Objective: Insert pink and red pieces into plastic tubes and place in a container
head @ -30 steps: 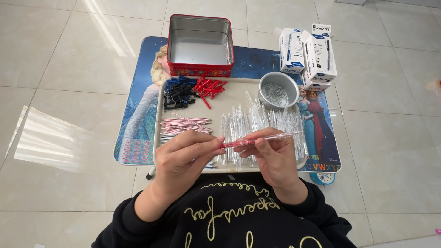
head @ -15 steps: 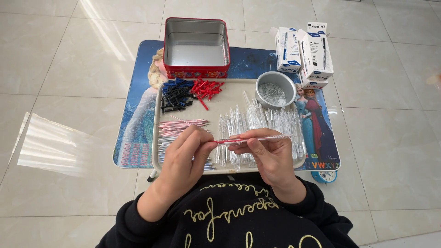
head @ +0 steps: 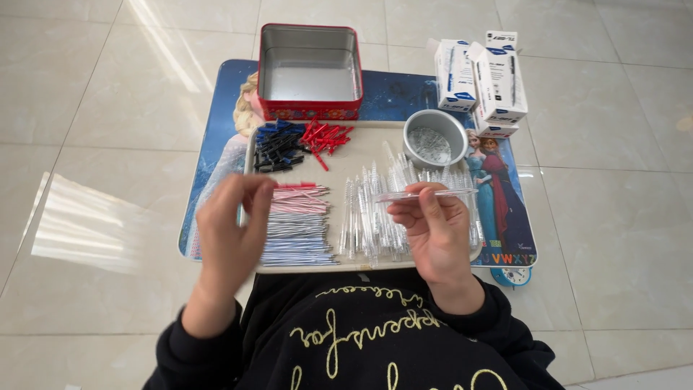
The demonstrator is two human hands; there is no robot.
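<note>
My right hand [head: 433,231] holds a clear pen barrel [head: 426,193] level over the beige tray [head: 339,165], pinched between thumb and fingers. My left hand [head: 231,224] is apart from it, at the left side of the tray. Its fingertips are at the end of a red refill [head: 297,185] on top of the row of thin refills [head: 299,231]. The hand is blurred, so whether it grips that refill is unclear. Several clear barrels [head: 368,217] lie in the tray under my right hand.
Black caps [head: 276,144] and red caps [head: 326,137] are heaped at the tray's far left. A grey round bowl [head: 435,137] stands at its far right. An empty red tin [head: 310,108] and white boxes [head: 480,76] stand behind, on a blue cartoon mat [head: 216,144] over floor tiles.
My left hand has let go of the clear barrel and moved left to the refill pile. My right hand keeps the barrel alone.
</note>
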